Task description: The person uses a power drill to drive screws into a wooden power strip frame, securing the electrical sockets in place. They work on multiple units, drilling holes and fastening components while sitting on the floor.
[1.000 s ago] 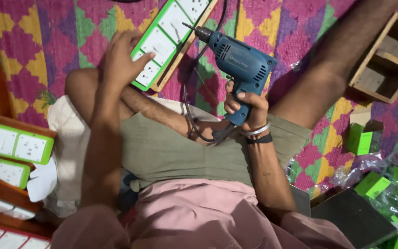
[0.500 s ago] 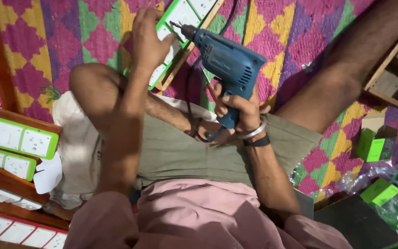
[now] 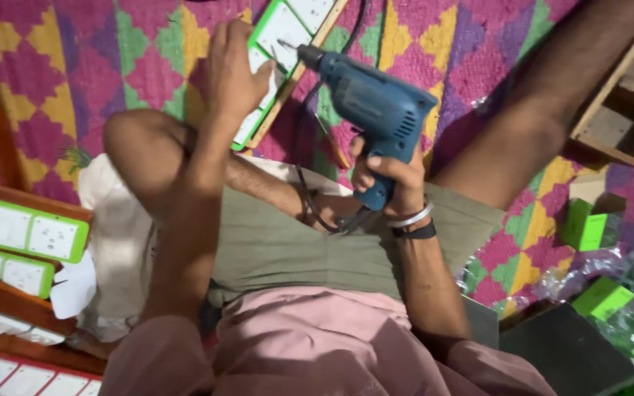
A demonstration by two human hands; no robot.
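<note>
My right hand [image 3: 389, 176] grips the handle of a blue electric drill [image 3: 374, 110]. The drill's bit points left and touches the green-framed white switch plate [image 3: 280, 44] that lies on a wooden board on the patterned mat. My left hand [image 3: 235, 73] presses flat on the near end of that plate, holding it down. The drill's black cord runs down over my lap. I sit cross-legged with my left knee raised under the left arm.
More wooden boards with green-framed switch plates [image 3: 20, 231] lie stacked at the left, and one with a red frame [image 3: 23, 375] at the bottom left. An open wooden box [image 3: 629, 103] sits at the upper right. Green packets [image 3: 588, 227] and plastic wrap litter the right side.
The view has shifted, so hands and drill sit further right in the picture. The drill bit has come down onto the switch plate, and my left hand has settled flat on it.
</note>
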